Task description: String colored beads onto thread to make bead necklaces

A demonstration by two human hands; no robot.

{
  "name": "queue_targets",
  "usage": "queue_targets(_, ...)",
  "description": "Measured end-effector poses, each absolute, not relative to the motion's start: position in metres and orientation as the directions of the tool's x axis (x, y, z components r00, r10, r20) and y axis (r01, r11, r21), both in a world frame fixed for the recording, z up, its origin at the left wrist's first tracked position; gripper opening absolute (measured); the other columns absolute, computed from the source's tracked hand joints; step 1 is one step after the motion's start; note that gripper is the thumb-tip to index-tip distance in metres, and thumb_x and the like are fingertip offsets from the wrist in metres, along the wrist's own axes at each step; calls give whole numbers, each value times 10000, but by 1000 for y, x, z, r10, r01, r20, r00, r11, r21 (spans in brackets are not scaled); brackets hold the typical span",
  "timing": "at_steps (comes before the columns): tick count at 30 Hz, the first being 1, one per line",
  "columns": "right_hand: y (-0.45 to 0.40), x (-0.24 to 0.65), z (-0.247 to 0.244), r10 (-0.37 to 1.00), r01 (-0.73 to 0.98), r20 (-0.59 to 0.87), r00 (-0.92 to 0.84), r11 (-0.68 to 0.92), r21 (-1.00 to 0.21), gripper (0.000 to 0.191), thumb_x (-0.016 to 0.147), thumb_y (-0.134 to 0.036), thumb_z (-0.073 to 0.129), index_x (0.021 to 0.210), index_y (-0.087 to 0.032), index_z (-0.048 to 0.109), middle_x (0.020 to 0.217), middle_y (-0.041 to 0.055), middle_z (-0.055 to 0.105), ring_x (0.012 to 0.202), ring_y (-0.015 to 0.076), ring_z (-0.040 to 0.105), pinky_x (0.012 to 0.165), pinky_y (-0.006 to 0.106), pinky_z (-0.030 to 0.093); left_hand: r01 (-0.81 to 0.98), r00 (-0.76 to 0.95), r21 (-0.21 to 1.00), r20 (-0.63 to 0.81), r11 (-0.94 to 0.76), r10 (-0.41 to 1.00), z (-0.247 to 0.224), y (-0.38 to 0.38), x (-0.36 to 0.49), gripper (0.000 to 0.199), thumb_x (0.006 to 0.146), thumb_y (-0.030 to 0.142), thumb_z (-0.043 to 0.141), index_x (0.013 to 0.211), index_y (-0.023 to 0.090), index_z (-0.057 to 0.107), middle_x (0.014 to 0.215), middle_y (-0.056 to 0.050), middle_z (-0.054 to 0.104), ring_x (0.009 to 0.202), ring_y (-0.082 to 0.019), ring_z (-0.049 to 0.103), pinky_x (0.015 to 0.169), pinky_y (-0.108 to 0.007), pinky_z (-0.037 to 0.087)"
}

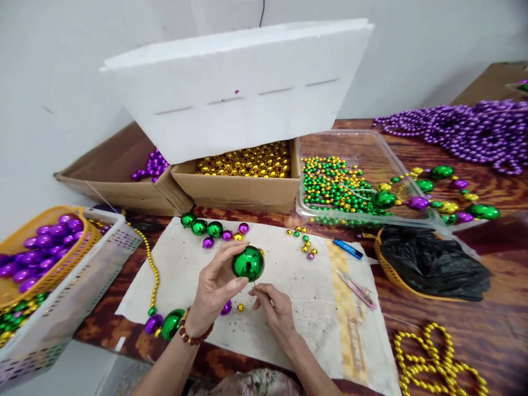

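My left hand (214,283) holds a large shiny green bead (248,263) above a white cloth, fingers behind it and thumb in front. Just below the bead, my right hand (274,308) pinches a thin needle (254,285) whose tip meets the bead's underside. A pale thread (325,302) trails rightward over the cloth. By my left wrist lies a strung gold strand (154,269) ending in a purple bead (154,324) and a big green bead (172,324). Behind my hands are loose green beads (199,226) and purple beads (208,242).
Snips (357,289) and a blue cutter (348,248) lie on the cloth (305,341). Behind stand a box of gold beads (243,192), a clear tray (371,217) and a foam board (243,93). Bead baskets (88,247) stand left; a bag-lined basket (433,264) and gold strands (437,357) lie right.
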State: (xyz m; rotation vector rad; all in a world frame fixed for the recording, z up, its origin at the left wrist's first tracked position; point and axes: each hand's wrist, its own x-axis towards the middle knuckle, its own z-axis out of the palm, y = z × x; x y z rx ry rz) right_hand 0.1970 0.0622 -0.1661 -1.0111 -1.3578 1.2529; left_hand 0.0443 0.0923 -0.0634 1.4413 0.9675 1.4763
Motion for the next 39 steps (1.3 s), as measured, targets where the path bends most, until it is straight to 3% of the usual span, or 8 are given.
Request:
queue_targets(11,67,193,-155,946,-28,301,-121,300,-953,180,987,-214,520,915,-206,684,802,32,741,509,128,668,540,232,515,-115,35,937,336,-330,941,-64,89,47,415,826,244,733,1235,278,682,1302,-111,598,1238,-291,551,1019,-416,508)
queue_targets(17,66,195,-156,901,8,415,-124,419,-908,154,988,-123,498,952,-186,633,793,18,718,498,96,654,534,194,503,-193,27,952,247,-237,969,-66,89,45,441,817,282,742,1253,260,677,1315,-114,618,1238,-297,558,1042,-404,480)
queue_targets(24,64,197,-160,885,42,437,-162,449,-893,154,988,-106,480,971,-184,612,774,10,695,501,90,640,546,195,500,-302,-67,946,102,-118,993,-61,90,44,438,768,292,777,1199,258,706,1234,-95,666,1084,-268,635,913,-381,558)
queue_targets(39,56,201,-184,895,101,406,-186,428,-898,163,998,-116,465,1000,-194,608,830,18,719,514,93,652,547,192,509,-411,-40,910,51,-63,998,-51,96,43,421,779,282,753,1197,260,703,1224,-100,680,1127,-311,637,953,-474,552)
